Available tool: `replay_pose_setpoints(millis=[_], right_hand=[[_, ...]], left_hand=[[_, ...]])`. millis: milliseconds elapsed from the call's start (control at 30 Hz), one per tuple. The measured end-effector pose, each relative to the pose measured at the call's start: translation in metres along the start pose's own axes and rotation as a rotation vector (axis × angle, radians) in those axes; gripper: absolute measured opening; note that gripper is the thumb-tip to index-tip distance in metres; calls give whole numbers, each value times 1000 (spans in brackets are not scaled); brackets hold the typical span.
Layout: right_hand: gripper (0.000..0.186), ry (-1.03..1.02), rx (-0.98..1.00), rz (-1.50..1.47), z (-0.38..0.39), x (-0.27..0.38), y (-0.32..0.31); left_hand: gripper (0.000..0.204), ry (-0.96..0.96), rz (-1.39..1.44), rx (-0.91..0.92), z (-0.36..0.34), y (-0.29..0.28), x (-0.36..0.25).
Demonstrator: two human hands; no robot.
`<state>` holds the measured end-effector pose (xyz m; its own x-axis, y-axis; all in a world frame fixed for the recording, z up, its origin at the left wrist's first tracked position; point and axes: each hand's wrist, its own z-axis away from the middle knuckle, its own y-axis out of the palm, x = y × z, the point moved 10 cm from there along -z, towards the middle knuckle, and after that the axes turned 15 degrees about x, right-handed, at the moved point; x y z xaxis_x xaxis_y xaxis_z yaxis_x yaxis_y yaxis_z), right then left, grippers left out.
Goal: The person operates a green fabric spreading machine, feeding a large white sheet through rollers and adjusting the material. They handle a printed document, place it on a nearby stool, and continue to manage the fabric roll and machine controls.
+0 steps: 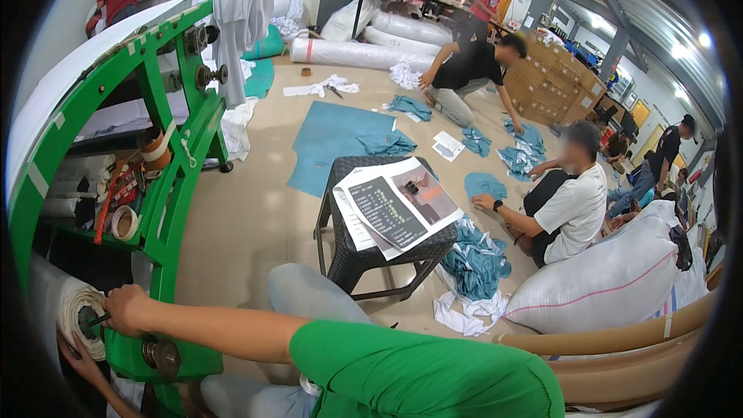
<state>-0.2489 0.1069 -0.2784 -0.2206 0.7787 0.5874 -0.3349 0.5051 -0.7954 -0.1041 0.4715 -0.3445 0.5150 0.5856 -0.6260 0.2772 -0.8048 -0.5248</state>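
Note:
At the lower left, a roll of white fabric point(80, 302) sits at the end of a green metal machine frame point(159, 263). My right arm, in a green sleeve, reaches across to it. My right hand point(128, 310) is closed around a short dark rod point(98, 320) that sticks out of the roll's core. Just below, my left hand point(80, 359) rests against the underside of the roll, its visible fingers stretched out; part of it is cut off by the dark rim. A round metal knob point(165, 357) is fixed to the frame beside my right hand.
A black stool point(352, 269) bears printed sheets point(402, 209). Blue-green fabric pieces point(340, 135) lie on the floor, with people kneeling and sitting among them. A stuffed white sack point(596, 282) and cardboard tubes point(619, 333) are at the right. Tape rolls point(124, 223) lie on the machine's shelf.

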Motion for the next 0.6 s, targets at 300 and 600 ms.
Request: replay_pose_setpoints(millis=[300,600], right_hand=[[50,-23,-22,5,5,1,-4],[52,-19,37,-14,15,4,-9]], left_hand=[[58,-113,-163,-59,32,-12,6],[61,-233,-247,86,139,14,-54]])
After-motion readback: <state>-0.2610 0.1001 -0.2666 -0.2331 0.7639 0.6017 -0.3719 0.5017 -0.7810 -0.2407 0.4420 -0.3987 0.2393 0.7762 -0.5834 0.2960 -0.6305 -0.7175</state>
